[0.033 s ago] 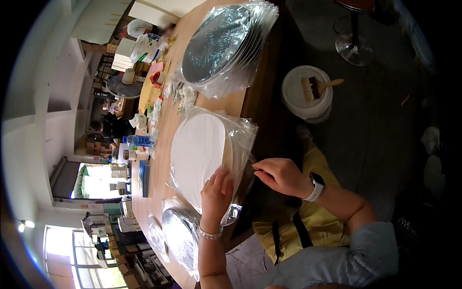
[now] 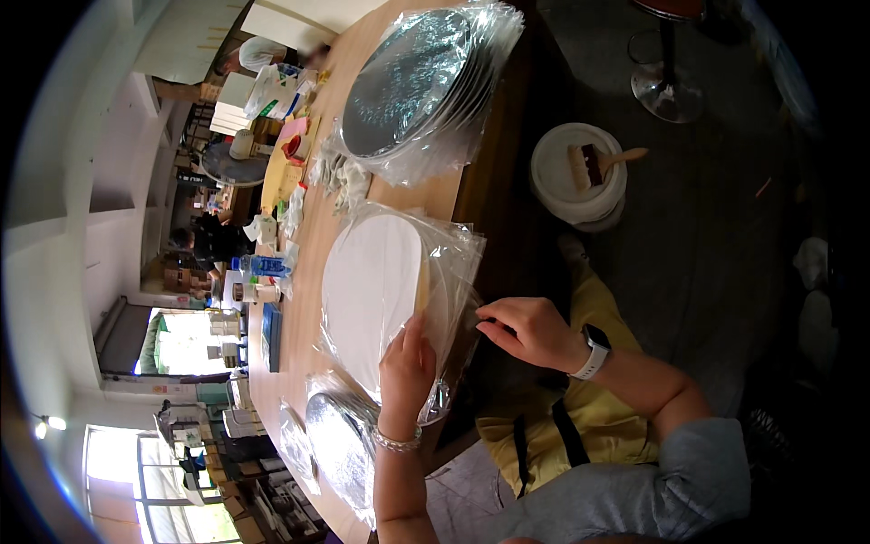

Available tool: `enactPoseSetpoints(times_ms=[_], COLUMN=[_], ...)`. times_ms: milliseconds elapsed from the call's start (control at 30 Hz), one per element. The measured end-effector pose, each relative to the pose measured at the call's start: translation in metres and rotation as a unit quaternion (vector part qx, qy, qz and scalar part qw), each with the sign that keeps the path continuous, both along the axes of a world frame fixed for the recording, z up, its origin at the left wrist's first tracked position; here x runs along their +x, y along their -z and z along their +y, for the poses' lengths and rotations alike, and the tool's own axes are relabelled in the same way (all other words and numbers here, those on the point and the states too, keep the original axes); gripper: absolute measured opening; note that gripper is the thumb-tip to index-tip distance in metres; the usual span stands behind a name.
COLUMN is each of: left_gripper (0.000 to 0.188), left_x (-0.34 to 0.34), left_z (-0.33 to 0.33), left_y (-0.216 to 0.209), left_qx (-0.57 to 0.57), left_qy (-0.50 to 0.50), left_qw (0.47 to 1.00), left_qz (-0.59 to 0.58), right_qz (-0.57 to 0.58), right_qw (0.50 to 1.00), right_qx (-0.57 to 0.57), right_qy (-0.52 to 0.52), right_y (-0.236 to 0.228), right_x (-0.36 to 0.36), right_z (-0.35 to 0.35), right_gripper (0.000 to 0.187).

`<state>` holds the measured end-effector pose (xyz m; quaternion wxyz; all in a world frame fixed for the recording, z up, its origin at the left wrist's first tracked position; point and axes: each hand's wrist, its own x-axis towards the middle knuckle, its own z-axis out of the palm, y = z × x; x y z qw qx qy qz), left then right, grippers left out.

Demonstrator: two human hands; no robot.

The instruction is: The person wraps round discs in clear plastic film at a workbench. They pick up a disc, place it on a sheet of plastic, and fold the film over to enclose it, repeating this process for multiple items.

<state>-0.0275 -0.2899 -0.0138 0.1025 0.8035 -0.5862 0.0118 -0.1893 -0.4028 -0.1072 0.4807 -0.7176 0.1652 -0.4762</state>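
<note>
A round white board (image 2: 372,295) lies on the table, with a clear plastic bag (image 2: 458,258) around or under it. My left hand (image 2: 407,372), wearing a bracelet, rests at the board's near edge. Its fingers are bent together over that edge. To the right, my right hand (image 2: 533,332), with a watch at the wrist, has thumb and fingers pinched together at the bag's loose edge. The bit of film between those fingertips is hard to make out.
Shiny silver discs in clear film (image 2: 412,86) are stacked at the far end of the wooden table (image 2: 304,340). Another film-wrapped silver disc (image 2: 340,435) lies nearer. Gloves, a bottle (image 2: 263,265) and a blue case (image 2: 271,335) stand beyond. A brush (image 2: 594,168) rests on a white bucket (image 2: 548,195).
The fingers of my left hand have drawn closer together and shifted slightly at the board's edge. My right hand stays in place.
</note>
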Motion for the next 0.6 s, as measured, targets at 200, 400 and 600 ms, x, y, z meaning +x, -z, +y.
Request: enactPoseSetpoints(times_ms=[200,400,600], left_gripper=[0.024,0.034,0.027], left_x=[0.009,0.004,0.008], left_z=[-0.005,-0.006,-0.005], left_y=[0.003,0.003,-0.002], left_qx=[-0.014,-0.025,-0.008], left_qy=[0.106,0.062,0.042], left_qw=[0.988,0.995,0.999], left_qz=[-0.11,-0.078,0.005], right_qz=[-0.016,-0.048,-0.042], right_qw=[0.999,0.998,0.999], right_qx=[0.022,0.013,0.029], right_qy=[0.031,0.036,0.021], right_y=[0.002,0.002,0.006], right_x=[0.008,0.011,0.011], right_z=[0.001,-0.001,-0.001], right_gripper=[0.01,0.012,0.01])
